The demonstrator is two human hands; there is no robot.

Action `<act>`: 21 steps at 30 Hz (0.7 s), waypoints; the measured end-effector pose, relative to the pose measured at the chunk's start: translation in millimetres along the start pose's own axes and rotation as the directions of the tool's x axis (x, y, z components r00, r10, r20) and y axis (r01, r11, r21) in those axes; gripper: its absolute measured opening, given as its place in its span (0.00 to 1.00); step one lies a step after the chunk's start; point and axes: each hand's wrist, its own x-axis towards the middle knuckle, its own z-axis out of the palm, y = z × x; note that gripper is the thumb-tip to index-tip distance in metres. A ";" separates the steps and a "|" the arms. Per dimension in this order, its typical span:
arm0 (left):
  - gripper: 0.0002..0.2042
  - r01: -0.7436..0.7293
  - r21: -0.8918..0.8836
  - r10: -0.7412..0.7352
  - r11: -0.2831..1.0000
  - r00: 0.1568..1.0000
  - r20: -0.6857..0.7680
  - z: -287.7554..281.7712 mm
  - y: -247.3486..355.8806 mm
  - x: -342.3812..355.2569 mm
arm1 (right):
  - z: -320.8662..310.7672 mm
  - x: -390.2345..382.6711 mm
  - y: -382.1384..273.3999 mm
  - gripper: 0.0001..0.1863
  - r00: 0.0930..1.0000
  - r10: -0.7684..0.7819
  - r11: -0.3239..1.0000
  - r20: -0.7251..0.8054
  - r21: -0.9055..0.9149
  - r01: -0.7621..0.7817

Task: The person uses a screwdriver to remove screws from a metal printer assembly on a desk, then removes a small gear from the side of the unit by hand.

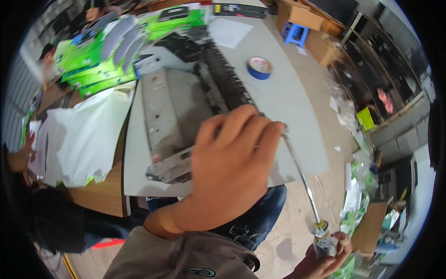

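Note:
A dark metal-and-plastic machine assembly point(160, 97) with a long slotted edge lies on the pale tabletop point(297, 139). My left hand point(232, 162) is curled over its near right end, fingertips beside the tip of a long screwdriver point(302, 176); what they grip is hidden. Low at the right, my right hand point(332, 255) is closed on the screwdriver's yellowish handle, which is wrapped in crumpled clear plastic. The shaft runs up and left from this handle to the assembly.
Blue tape roll point(259, 68), white paper point(230, 30) and green packs point(88, 74) lie around. Paper covers a wooden table point(95, 202) at left, where another person's hand point(21, 158) shows. A blue stool point(295, 35), cartons point(297, 16) and shelves point(381, 79) stand right.

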 end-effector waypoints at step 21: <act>0.07 -0.001 0.036 0.006 0.999 0.991 -0.137 3.8 5.2 -16.0 | 14.6 7.5 13.5 0.25 0.916 -0.352 0.895 0.193 -0.218 0.390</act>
